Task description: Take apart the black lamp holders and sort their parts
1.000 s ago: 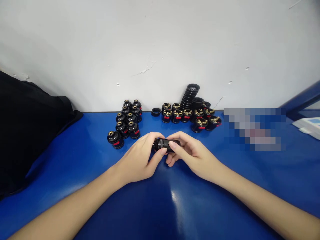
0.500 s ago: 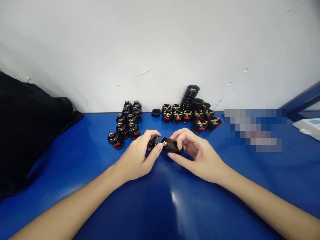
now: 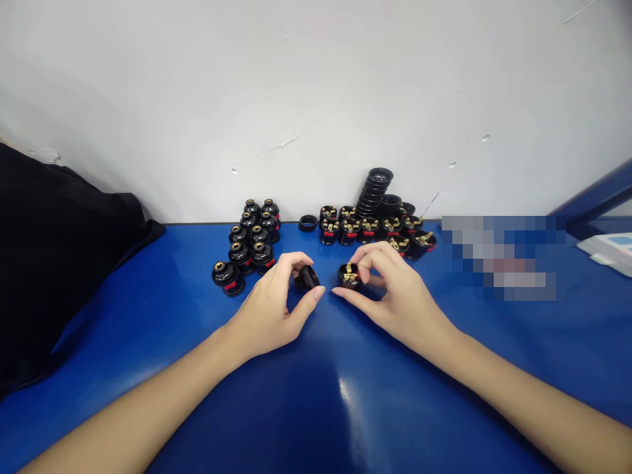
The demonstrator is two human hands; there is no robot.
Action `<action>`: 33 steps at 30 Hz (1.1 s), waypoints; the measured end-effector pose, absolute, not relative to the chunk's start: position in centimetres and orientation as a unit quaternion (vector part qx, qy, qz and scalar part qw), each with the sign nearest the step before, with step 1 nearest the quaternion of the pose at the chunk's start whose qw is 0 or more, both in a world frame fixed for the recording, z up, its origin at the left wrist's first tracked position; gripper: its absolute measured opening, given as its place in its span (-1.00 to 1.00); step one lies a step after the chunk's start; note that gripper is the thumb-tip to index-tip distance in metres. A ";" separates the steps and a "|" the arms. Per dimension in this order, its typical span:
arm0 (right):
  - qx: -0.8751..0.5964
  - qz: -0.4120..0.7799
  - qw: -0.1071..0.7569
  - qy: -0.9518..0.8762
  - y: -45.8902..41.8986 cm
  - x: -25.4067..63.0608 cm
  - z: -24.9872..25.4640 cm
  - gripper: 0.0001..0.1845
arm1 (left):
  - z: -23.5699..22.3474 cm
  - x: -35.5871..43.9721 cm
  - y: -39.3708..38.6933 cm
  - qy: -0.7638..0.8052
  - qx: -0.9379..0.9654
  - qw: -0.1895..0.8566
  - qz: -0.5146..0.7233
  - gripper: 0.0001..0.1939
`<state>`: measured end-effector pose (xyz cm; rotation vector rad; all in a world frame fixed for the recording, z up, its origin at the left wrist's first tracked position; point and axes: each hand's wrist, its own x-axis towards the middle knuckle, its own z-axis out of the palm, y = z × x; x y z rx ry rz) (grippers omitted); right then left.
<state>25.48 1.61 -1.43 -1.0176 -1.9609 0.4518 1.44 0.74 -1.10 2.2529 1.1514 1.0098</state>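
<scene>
Glossy black round cap and black cylindrical cup with brass contacts, shown separated over a smooth blue tabletop.
Cap: clamped, tilted, by thumb and fingers of the left hand. Cup: open end upward, touched at its right side by fingers of the right hand; whether it is gripped cannot be told.

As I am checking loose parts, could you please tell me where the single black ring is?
In the head view, the black ring lies on the blue table by the wall, just left of the open black cups.
</scene>
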 end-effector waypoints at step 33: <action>-0.439 -0.297 0.270 -0.804 3.5 28.4 -0.2 -0.87 | -1.2 1.4 1.2 0.373 0.837 0.123 0.381 -0.58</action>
